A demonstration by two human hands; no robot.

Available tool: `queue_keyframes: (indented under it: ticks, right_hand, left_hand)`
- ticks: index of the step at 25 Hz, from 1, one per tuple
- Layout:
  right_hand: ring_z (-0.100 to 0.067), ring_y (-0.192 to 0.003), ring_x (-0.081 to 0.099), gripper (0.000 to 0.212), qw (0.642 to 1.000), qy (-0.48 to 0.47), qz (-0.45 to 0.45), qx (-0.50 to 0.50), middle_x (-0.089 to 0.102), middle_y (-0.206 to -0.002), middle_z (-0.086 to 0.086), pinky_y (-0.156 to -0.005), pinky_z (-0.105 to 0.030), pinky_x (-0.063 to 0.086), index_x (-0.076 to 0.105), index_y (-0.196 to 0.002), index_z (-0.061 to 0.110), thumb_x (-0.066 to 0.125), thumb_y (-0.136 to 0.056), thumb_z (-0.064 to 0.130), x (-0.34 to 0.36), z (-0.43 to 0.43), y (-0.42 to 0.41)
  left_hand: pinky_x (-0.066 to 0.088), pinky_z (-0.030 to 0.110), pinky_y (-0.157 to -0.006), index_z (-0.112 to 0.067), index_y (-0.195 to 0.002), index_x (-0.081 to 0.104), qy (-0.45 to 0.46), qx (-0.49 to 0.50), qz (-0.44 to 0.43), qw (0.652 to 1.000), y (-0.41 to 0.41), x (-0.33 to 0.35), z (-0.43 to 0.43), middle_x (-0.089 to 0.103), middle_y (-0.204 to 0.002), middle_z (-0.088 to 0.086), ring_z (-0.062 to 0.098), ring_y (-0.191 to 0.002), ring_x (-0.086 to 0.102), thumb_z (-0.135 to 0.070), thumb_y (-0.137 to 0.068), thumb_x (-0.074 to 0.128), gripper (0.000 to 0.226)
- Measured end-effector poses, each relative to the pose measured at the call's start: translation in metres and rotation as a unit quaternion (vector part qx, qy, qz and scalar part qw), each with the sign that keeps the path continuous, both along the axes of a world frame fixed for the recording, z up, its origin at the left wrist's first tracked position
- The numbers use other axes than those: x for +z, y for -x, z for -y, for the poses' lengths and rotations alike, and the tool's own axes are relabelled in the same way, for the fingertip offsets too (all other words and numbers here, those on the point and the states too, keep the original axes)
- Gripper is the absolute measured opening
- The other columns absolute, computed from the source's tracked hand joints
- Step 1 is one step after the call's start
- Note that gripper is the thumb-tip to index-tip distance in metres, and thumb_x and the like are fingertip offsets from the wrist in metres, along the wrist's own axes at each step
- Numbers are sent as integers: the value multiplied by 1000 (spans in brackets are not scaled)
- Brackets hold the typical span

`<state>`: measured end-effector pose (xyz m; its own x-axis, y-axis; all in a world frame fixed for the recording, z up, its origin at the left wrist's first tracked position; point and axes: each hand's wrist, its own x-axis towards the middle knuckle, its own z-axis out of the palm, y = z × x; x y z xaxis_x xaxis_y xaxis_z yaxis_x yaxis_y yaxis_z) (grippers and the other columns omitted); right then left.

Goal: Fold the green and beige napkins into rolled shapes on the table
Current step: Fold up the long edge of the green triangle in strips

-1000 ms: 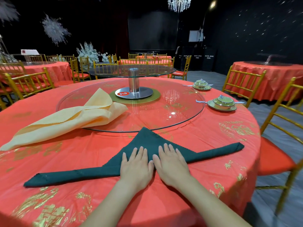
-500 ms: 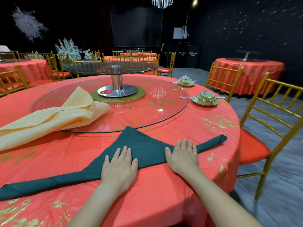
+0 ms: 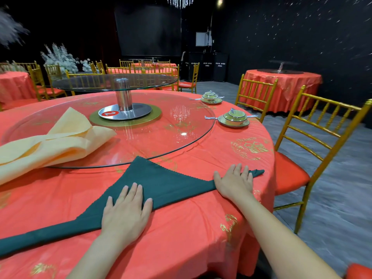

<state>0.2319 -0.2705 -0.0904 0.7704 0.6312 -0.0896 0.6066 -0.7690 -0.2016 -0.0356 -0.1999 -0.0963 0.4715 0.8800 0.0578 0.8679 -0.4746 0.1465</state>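
Note:
The green napkin (image 3: 161, 181) lies on the red tablecloth (image 3: 191, 238) as a long rolled band with a flat triangle pointing away from me. My left hand (image 3: 126, 212) presses flat on the rolled edge near its middle. Farther right, my right hand (image 3: 234, 183) lies flat on the band close to its right tip. The beige napkin (image 3: 60, 142) rests loosely folded at the left, partly on the glass turntable (image 3: 191, 125).
Two lidded bowls on saucers (image 3: 234, 118) stand at the table's far right rim. A smaller raised glass tier (image 3: 114, 82) sits on a metal post at the centre. Gold chairs (image 3: 314, 150) with red seats stand to the right of the table.
My hands started side by side at the napkin's middle and have slid apart along the rolled band; the right one has travelled farthest, nearly to the tip. The view has swung right.

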Motion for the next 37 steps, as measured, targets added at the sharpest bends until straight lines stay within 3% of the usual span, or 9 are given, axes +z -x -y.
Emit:
queue_keyframes:
  ticks: [7,11,15,18,21,23,32,37]
  right_hand:
    - [-30,-145,-9,85,999,8,5,-33,-4,-157,-15,-117,-43,-4,1,-149,2,15,-91,63,-1,12,-27]
    - [-26,-145,-8,72,999,32,15,-12,-3,-158,-12,-117,-45,-8,1,-149,2,18,-96,48,8,8,-21]
    - [-21,-146,-6,60,988,-46,72,130,1,-158,-8,-115,-45,-10,7,-149,5,19,-99,35,17,0,34]
    - [-17,-146,-4,61,943,-78,79,313,3,-159,-7,-116,-40,-7,10,-149,8,14,-97,39,14,-2,102]
    - [-16,-146,-3,61,912,-55,98,394,5,-159,-7,-116,-37,-6,12,-149,6,15,-97,37,11,-11,133]
    - [-15,-146,-3,58,913,-44,88,397,4,-159,-7,-116,-36,-6,11,-149,6,21,-99,34,9,-18,135]
    - [-9,-145,1,58,926,-61,70,367,7,-159,0,-116,-31,-2,11,-150,14,12,-97,37,-1,-19,135]
    - [-8,-145,0,55,924,-64,62,372,5,-159,1,-117,-30,-2,10,-151,14,18,-100,33,0,-17,135]
  left_hand:
    - [8,44,-117,-22,-151,8,-1,2,-3,1000,-1,1,2,2,-158,-8,12,-146,-1,-53,-96,14,63]
    - [8,45,-117,-21,-150,8,3,4,-13,1000,-3,1,3,1,-159,-7,13,-146,-1,-54,-95,14,65]
    - [6,46,-117,-19,-151,5,11,1,-25,1000,-4,3,3,-1,-159,-5,15,-146,-3,-53,-96,13,65]
    - [5,47,-117,-18,-151,5,16,-2,-24,1000,-4,4,3,-1,-159,-4,15,-146,-4,-50,-97,14,64]
    - [5,47,-117,-18,-151,4,17,-9,-26,999,-2,5,2,-1,-159,-4,14,-146,-4,-41,-99,13,57]
    - [6,47,-117,-17,-150,5,14,-13,-30,999,-2,5,1,0,-159,-4,15,-146,-3,-37,-100,12,55]
    - [-2,50,-116,-24,-150,9,4,-51,-24,998,14,5,-4,3,-159,-6,13,-146,-1,-40,-101,14,53]
    - [-5,56,-114,-31,-150,7,6,-19,-37,999,56,7,-17,2,-159,-6,16,-146,-4,-42,-100,13,51]
